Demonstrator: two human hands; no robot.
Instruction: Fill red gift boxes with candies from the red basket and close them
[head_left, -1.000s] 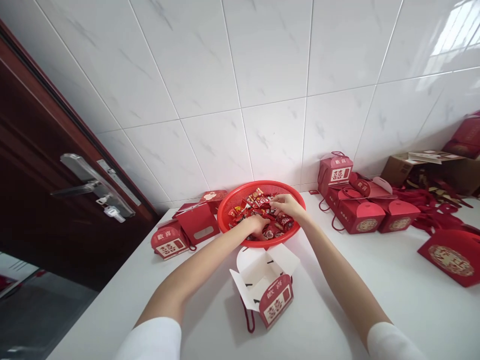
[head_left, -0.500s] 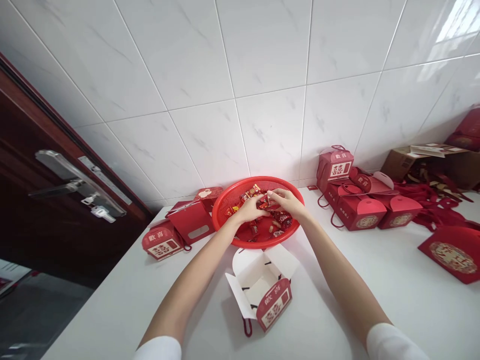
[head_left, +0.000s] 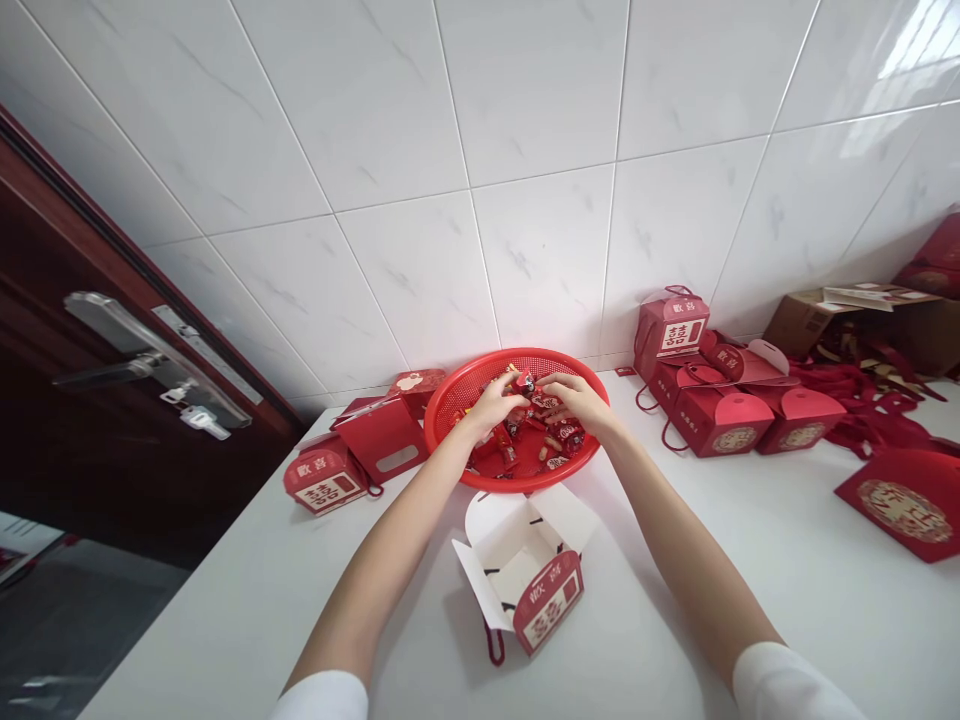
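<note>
A red oval plastic basket (head_left: 441, 428) holds several wrapped candies (head_left: 508, 455) and a few peanuts in shells. Inside it, my left hand (head_left: 491, 408) pinches a small dark red wrapped candy (head_left: 526, 382) between thumb and fingers. My right hand (head_left: 581, 403) is to its right, fingers curled around a red wrapper with white print (head_left: 547, 399). Its fingertips partly hide what lies underneath. In front of the basket, between my forearms, stands an open gift box (head_left: 517, 560), white inside and red outside, with its flaps spread and a cord loop at its side.
Closed red gift boxes stand at the left (head_left: 326, 482) and back right (head_left: 720, 415). Another red box (head_left: 907, 505) lies at the right edge, near red cords (head_left: 862, 410) and a cardboard carton (head_left: 802, 322). A tiled wall backs the white table (head_left: 645, 620); a door with keys is at left.
My hands have drawn slightly apart over the candies. A dark red candy now shows raised at my left fingertips. The open box has stayed in place.
</note>
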